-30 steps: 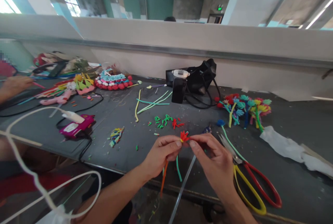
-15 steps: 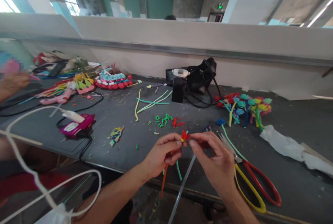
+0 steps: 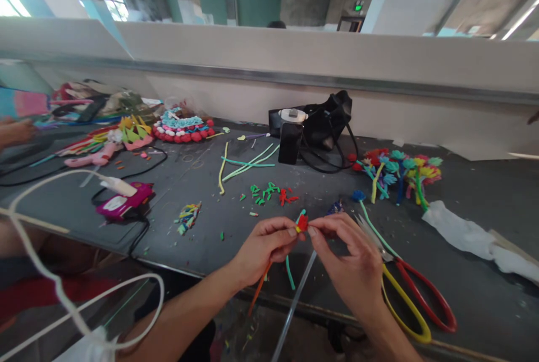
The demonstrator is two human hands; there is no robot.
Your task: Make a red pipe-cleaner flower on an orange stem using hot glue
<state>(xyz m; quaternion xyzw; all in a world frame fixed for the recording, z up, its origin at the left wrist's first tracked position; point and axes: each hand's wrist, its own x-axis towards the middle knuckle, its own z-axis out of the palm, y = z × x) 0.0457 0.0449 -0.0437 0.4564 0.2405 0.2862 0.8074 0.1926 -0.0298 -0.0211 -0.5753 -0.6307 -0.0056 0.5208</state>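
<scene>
My left hand (image 3: 264,247) and my right hand (image 3: 351,264) meet over the near edge of the dark table (image 3: 210,182). Both pinch a small red pipe-cleaner flower (image 3: 301,222) between thumb and fingertips. Its orange stem (image 3: 257,293) hangs down under my left hand, beside a teal pipe cleaner (image 3: 288,272) and a thin clear stick (image 3: 295,300). Large scissors (image 3: 404,294) with yellow and red handles lie just right of my right hand.
Cut green and red bits (image 3: 269,192) lie ahead, with long pipe cleaners (image 3: 246,165) and a black bag (image 3: 324,126) with a phone behind. Finished flowers (image 3: 398,174) and white cloth (image 3: 467,236) are right. A pink glue gun (image 3: 122,205) and another person's hand (image 3: 14,132) are left.
The flower and both hands have shifted slightly down and nearer me; the orange stem swung left. The other person's hand at far left drew back towards the edge.
</scene>
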